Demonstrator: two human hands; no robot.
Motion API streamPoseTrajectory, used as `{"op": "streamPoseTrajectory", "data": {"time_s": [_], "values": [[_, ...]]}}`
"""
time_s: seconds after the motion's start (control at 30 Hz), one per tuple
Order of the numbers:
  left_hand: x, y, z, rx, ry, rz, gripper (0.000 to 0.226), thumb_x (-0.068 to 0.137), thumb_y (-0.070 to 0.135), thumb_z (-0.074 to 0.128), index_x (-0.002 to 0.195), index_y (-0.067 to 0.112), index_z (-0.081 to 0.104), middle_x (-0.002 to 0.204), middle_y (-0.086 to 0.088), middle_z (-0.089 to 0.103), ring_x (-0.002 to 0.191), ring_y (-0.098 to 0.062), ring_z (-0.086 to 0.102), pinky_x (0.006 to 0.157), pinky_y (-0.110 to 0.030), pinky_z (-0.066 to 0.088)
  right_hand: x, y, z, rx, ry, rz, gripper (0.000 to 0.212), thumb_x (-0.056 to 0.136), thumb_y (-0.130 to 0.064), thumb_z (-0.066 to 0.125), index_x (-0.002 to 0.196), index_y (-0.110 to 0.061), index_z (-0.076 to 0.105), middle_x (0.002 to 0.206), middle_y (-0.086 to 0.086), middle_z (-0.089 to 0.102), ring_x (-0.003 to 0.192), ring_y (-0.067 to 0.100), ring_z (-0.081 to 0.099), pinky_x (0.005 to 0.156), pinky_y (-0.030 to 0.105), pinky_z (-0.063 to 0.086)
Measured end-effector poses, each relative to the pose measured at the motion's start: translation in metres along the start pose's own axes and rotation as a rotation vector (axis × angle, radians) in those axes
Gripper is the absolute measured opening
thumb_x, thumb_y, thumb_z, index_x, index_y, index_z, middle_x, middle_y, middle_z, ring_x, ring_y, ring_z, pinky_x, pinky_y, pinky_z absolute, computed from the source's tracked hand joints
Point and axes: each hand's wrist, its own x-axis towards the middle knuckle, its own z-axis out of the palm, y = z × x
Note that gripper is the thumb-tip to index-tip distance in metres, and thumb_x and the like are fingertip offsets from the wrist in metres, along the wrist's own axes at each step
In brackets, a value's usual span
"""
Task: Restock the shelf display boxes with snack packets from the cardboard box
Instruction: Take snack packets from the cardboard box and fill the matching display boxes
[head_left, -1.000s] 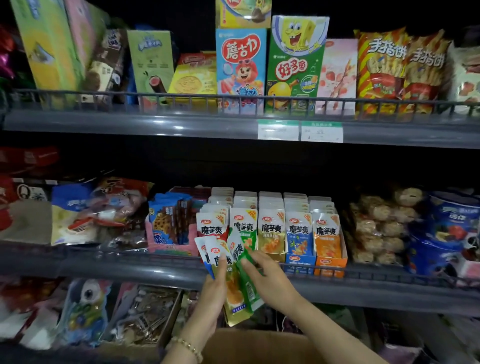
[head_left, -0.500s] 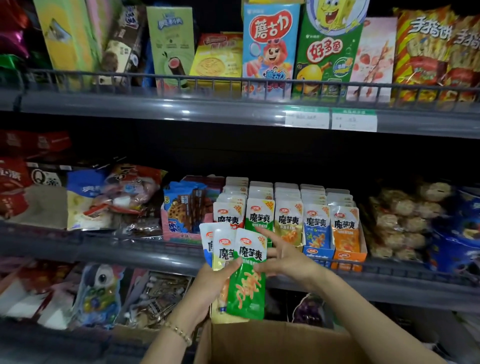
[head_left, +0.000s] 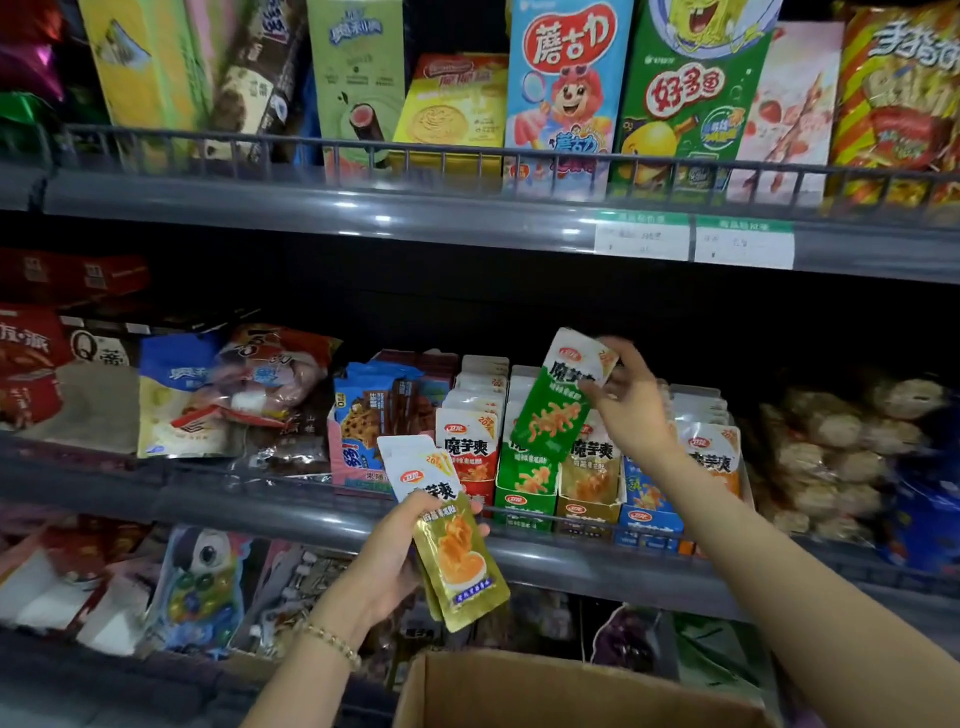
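Shelf (head_left: 260, 504) behind; green packet (head_left: 553, 410) pinched in right fingers (head_left: 621, 349) above display boxes (head_left: 524, 512).

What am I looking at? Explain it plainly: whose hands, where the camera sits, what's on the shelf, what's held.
There is no machine: the grip here is a person's two bare hands. The single picture comes from a camera worn on the head, looking forward and down at a shop shelf. On it stands a row of display boxes filled with upright snack packets, beside other bagged snacks. The left hand holds a stack of packets, a gold one in front. The right hand pinches a green packet, tilted, above the row. An open cardboard box sits at the bottom edge.
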Motion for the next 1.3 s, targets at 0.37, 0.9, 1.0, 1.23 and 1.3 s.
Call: {"op": "streamPoseTrajectory", "data": {"time_s": [0.37,0.9,1.0,1.23,1.3], "values": [[0.0,-0.009,0.001,0.07,0.04,0.066,0.015,0.092,0.014,0.056,0.106,0.015,0.063,0.093,-0.003,0.075,0.084,-0.02,0.071,0.077,-0.04,0.055,-0.019,0.033,0.026,-0.8,-0.364,-0.066,0.067,0.094,-0.022,0.056,0.15,-0.026,0.02,0.137,0.013,0.048,0.1,0.027,0.061,0.083,0.034,0.049],[0.004,-0.022,0.067,0.217,0.05,0.157,0.028,0.077,0.033,0.075,0.101,0.032,0.062,0.101,0.01,0.07,0.091,-0.006,0.065,0.078,-0.025,0.052,-0.086,0.017,-0.017,-0.121,-0.476,0.033,0.073,0.082,-0.028,0.071,0.143,-0.039,0.032,0.145,-0.01,0.04,0.13,0.005,0.04,0.108,0.035,0.038],[0.006,-0.021,0.075,0.289,0.045,0.121,0.029,0.079,0.041,0.071,0.105,0.032,0.06,0.098,0.013,0.067,0.09,-0.005,0.062,0.091,-0.031,0.046,-0.086,0.02,-0.026,0.089,-0.527,0.213,0.08,0.081,-0.005,0.071,0.143,-0.034,0.031,0.113,0.006,0.066,0.093,0.024,0.067,0.081,0.037,0.057],[0.009,-0.025,0.081,0.126,-0.076,0.059,0.015,0.097,0.023,0.05,0.105,0.022,0.063,0.105,0.001,0.071,0.094,-0.012,0.067,0.078,-0.029,0.053,-0.094,0.032,-0.04,0.254,-0.426,0.468,0.075,0.079,-0.001,0.07,0.141,-0.024,0.036,0.103,0.004,0.072,0.091,0.02,0.071,0.071,0.031,0.058],[0.01,-0.029,0.083,0.179,0.028,0.181,0.007,0.092,0.021,0.059,0.097,0.025,0.063,0.098,0.006,0.07,0.079,0.002,0.065,0.063,-0.014,0.052,-0.097,0.032,-0.041,0.284,-0.43,0.483,0.075,0.08,-0.001,0.07,0.141,-0.024,0.034,0.105,0.008,0.072,0.094,0.024,0.07,0.074,0.035,0.059]]}}
